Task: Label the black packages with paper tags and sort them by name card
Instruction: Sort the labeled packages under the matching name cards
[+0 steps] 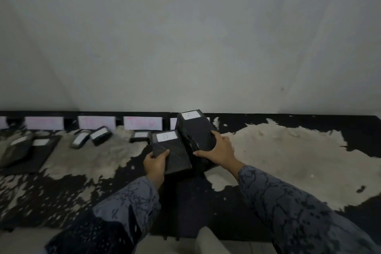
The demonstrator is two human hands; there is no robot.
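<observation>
Two black packages are held above the worn black tabletop [278, 150]. My left hand [155, 166] grips the near end of the smaller package [174, 151], whose white paper tag [166, 136] reads D. My right hand [217, 150] grips the side of the larger package [195, 130], tilted, with a white tag [190, 115] that looks like F or P. The two packages touch side by side. White name cards [142, 123] with pink writing stand along the back ledge; the writing is too blurred to read.
Several tagged black packages lie in front of the cards: one [140, 135] just left of the held ones, a pair [91, 136] further left, and more at the far left [18, 148]. The wall rises behind the ledge. Patterned sleeves cover both forearms.
</observation>
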